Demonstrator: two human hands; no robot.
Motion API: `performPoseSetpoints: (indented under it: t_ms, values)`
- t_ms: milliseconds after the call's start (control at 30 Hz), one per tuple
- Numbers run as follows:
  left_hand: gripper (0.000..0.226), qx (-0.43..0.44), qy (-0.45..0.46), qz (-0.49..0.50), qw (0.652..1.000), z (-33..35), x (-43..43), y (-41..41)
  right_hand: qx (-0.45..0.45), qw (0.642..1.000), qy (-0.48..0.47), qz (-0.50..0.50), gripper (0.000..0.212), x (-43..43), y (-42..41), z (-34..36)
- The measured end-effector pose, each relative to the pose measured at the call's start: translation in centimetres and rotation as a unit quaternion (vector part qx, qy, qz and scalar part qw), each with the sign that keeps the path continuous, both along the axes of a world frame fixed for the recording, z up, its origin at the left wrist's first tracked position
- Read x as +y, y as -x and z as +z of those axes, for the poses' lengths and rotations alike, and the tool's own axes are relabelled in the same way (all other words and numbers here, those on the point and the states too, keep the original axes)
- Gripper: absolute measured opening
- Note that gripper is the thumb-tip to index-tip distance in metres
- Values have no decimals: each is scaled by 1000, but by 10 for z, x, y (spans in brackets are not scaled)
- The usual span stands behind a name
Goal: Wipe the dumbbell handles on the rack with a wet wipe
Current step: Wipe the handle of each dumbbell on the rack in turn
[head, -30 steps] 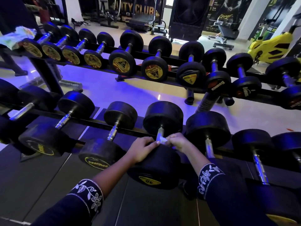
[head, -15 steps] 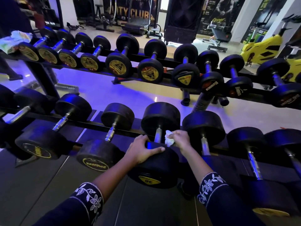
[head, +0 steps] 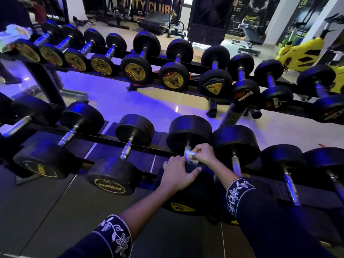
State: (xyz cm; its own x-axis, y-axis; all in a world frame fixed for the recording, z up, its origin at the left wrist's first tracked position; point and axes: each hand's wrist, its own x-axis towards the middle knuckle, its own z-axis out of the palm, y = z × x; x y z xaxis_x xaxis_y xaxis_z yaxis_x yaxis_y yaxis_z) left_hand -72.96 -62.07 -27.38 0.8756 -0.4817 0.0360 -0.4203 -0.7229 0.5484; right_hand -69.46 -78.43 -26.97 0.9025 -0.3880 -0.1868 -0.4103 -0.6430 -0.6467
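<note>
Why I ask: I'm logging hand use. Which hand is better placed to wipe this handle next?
Right. The right hand holds the wipe against the handle; the left hand lies flat on the dumbbell's near head and has no wipe.

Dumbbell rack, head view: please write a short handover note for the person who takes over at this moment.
Left hand: open, resting on the near head of the 30 dumbbell on the lower rack.
Right hand: pinches the wet wipe against that dumbbell's handle.
Done: cannot tell which handles are already wiped.
Left: finish this handle, then probably the other handles.
</note>
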Motion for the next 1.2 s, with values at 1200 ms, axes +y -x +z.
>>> performPoseSetpoints:
  t_ms: [1200]
  values:
    - [60, 16, 0, 9, 1000, 3, 1, -3, -34, 986, -121, -107, 16, -18, -12, 0]
